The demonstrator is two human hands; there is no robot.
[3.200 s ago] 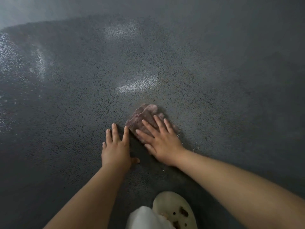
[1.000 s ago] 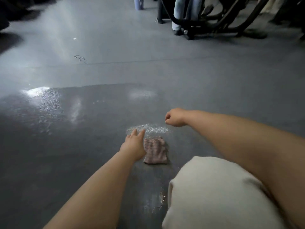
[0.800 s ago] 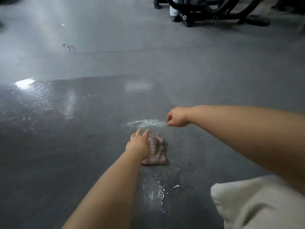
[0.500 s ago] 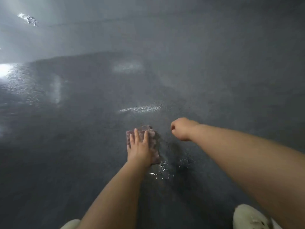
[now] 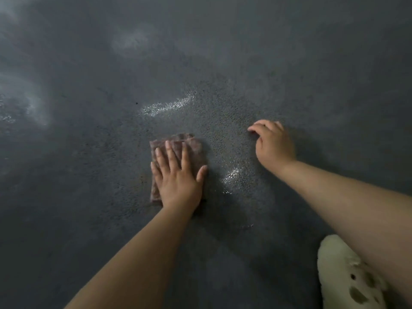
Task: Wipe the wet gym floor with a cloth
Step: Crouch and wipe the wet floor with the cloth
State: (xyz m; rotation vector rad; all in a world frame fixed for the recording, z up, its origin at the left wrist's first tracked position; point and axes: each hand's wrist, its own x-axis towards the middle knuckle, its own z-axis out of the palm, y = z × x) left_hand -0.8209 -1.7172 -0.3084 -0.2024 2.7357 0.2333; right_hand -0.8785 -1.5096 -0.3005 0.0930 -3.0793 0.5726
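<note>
Head view, looking down at a dark grey, finely pebbled gym floor [image 5: 245,52]. A small folded cloth of dull brownish-pink fabric [image 5: 191,146], roughly rectangular with faint woven stripes and a slightly rumpled upper edge, lies flat on the floor just left of the frame's centre. The left hand [image 5: 178,177] rests palm-down on the cloth, its fingers straight and slightly spread, the thumb out to the right at the cloth's right edge; the hand covers the lower half of the cloth, so that only the upper part and a narrow strip along the left side show. The bare left forearm runs from the lower left of the frame up to it.

The right hand [image 5: 273,144] sits at centre right, well apart from the cloth, fingers bent loosely downward with the tips at or very near the floor and nothing held; whether the tips touch cannot be told. Its bare forearm enters from the lower right edge.

The floor's granular surface carries a thin film of water, seen as bright speckled glints: a curved streak [image 5: 169,104] above the cloth, a smaller patch [image 5: 230,177] between the two hands, and soft blurred sheens in the upper left. A cream, moulded foam clog with oval holes [image 5: 343,277] lies in the lower right corner, partly hidden by the right forearm.
</note>
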